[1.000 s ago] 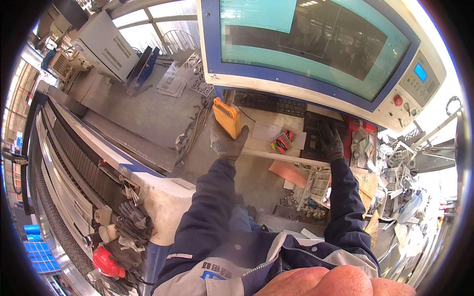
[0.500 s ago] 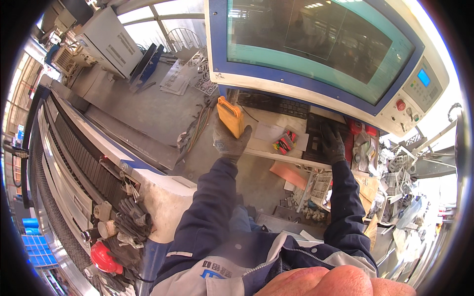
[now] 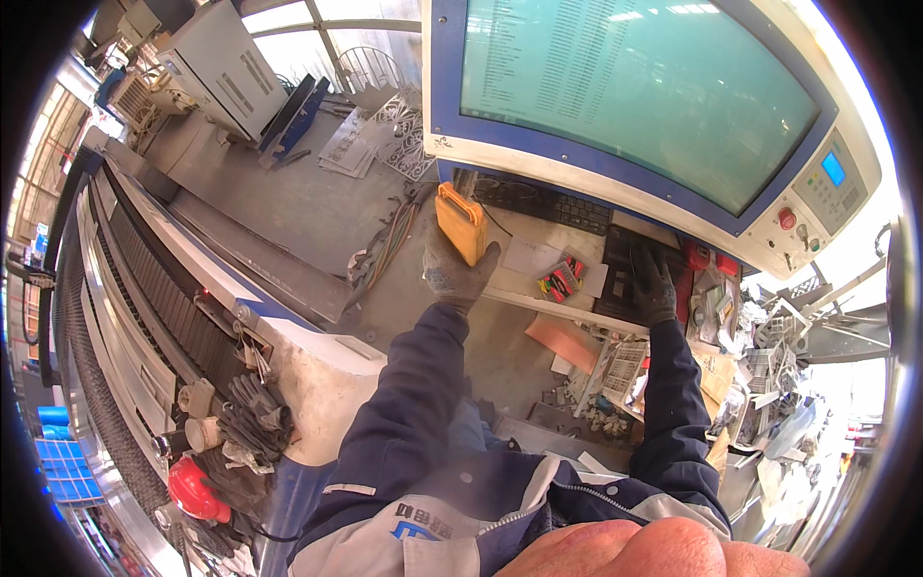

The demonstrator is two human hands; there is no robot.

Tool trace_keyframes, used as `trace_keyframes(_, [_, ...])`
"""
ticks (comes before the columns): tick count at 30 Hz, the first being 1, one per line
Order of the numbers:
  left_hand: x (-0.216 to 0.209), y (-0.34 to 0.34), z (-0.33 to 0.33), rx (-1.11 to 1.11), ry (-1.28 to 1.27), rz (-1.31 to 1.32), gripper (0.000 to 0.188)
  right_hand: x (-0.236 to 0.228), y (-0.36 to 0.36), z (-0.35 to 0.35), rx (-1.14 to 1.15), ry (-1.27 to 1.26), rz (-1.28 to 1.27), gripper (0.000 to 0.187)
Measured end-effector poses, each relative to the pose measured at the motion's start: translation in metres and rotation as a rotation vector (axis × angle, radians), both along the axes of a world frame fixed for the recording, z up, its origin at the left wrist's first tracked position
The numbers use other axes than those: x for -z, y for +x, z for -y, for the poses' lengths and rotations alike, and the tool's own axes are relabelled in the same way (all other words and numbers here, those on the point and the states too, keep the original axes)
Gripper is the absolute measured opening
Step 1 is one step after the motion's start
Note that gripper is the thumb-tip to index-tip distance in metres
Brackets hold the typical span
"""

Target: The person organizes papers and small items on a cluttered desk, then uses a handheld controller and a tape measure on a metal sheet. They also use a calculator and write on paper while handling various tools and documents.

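Note:
In my gloved left hand [image 3: 454, 279] I grip a yellow box with a handle loop on top [image 3: 463, 219], held upright at the shelf's left end. My gloved right hand [image 3: 654, 287] lies on a dark pad [image 3: 620, 274], fingers stretched forward; whatever may lie under the palm is hidden. A black keyboard [image 3: 543, 204] sits between the hands, below a large screen [image 3: 635, 96] in a white and blue machine housing. On the shelf [image 3: 514, 288] are a paper sheet [image 3: 527, 256] and a small red and black packet [image 3: 561, 279].
A control panel with a red button [image 3: 786, 219] is right of the screen. Metal scraps and bags [image 3: 769, 356] pile up at the right. On the left stand a long machine bed [image 3: 144, 298], dark gloves [image 3: 255, 413] and a red helmet [image 3: 197, 489]. Cut metal sheets [image 3: 356, 144] lie beyond.
The screen has switched from a dark drawing window to a light page with rows of text. The view has shifted slightly; both hands keep nearly the same places.

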State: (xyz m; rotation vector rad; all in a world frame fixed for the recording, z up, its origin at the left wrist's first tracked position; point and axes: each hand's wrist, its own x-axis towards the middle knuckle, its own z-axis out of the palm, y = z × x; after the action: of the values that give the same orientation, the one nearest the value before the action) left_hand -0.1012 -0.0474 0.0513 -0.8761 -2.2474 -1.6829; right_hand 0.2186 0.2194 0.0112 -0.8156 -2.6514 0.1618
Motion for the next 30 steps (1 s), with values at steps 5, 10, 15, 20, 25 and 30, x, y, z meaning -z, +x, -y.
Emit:
trace_keyframes(5, [0.007, -0.001, 0.001, -0.02, -0.048, -0.012, 0.106, 0.001, 0.001, 0.0, 0.038, -0.033, 0.054, 0.056])
trace_keyframes(10, [0.007, -0.002, 0.0, 0.006, -0.019, -0.015, 0.107, -0.003, 0.002, 0.004, 0.006, 0.033, 0.06, 0.054])
trace_keyframes(15, [0.006, -0.002, 0.001, 0.04, -0.01, -0.001, 0.108, -0.01, 0.0, 0.008, 0.039, -0.047, 0.044, 0.06])
trace_keyframes(20, [0.009, -0.002, 0.001, 0.004, -0.073, 0.013, 0.11, -0.007, 0.0, 0.005, 0.027, -0.056, 0.008, 0.06])
trace_keyframes(25, [0.012, -0.002, 0.001, -0.002, -0.072, -0.025, 0.112, 0.003, 0.001, -0.001, 0.027, 0.005, 0.08, 0.059])
trace_keyframes(30, [0.013, -0.002, 0.001, 0.003, -0.064, -0.004, 0.113, 0.006, 0.002, -0.003, 0.023, 0.002, 0.067, 0.059])
